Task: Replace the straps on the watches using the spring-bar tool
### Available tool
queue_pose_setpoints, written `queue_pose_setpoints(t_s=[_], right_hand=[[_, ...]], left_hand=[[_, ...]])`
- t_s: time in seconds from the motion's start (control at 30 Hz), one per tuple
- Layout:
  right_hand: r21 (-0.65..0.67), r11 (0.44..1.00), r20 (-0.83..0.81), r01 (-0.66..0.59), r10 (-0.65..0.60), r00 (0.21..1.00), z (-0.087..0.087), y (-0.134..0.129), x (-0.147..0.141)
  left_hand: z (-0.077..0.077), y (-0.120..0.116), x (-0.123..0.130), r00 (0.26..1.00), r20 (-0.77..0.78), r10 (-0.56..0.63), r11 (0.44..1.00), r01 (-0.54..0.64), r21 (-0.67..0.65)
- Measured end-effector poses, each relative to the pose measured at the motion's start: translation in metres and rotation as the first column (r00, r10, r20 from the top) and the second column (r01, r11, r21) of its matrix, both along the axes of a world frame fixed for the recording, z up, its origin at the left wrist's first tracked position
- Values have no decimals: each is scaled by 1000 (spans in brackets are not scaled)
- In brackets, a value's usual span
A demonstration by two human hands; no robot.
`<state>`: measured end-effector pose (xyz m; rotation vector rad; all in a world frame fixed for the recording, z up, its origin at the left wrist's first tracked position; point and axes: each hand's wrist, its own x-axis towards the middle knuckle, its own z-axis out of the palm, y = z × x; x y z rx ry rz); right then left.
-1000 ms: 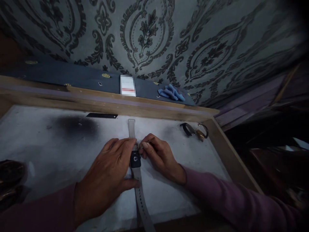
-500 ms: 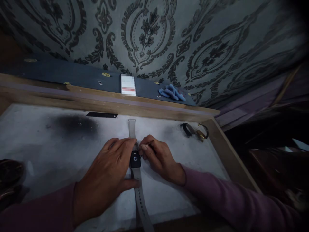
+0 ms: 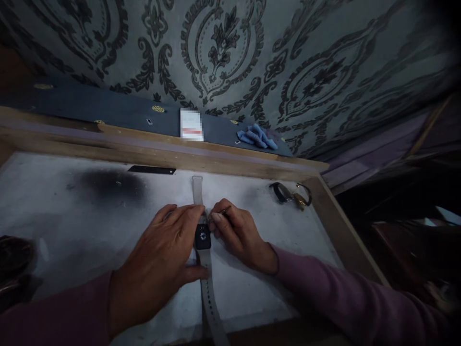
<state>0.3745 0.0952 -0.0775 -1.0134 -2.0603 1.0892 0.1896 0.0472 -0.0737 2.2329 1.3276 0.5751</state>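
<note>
A smartwatch with a grey strap lies back up, its round sensor showing on the dark case. My left hand curves around its left side, fingertips at the upper strap joint and thumb on the lower strap, holding it in place. Close against the case's upper right corner is my right hand, pinching a thin dark tool. Only a short piece of that tool shows; its working tip is hidden by the fingers. The far strap end, with a loop, points toward the back of the tray.
The white surface sits within a wooden-rimmed tray. A black blade-shaped strip lies by the back rim. Two wristwatches rest at the right; a dark object is at the left edge. A blue cloth and small box lie behind.
My right fingers have shifted slightly, and the dark tool shows a little more clearly between them. The left hand and smartwatch stay nearly still; the view has tipped very slightly.
</note>
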Motion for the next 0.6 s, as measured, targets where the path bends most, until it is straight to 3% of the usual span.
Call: queue_pose_setpoints(t_s=[0.3, 0.6], right_hand=[[254, 964, 78, -80, 63, 995, -4, 1, 0], [106, 994, 27, -12, 9, 1000, -4, 0, 0]], left_hand=[[-9, 2, -3, 999, -32, -12, 1000, 12, 12], [-1, 1, 2, 1000, -28, 3, 1000, -3, 4]])
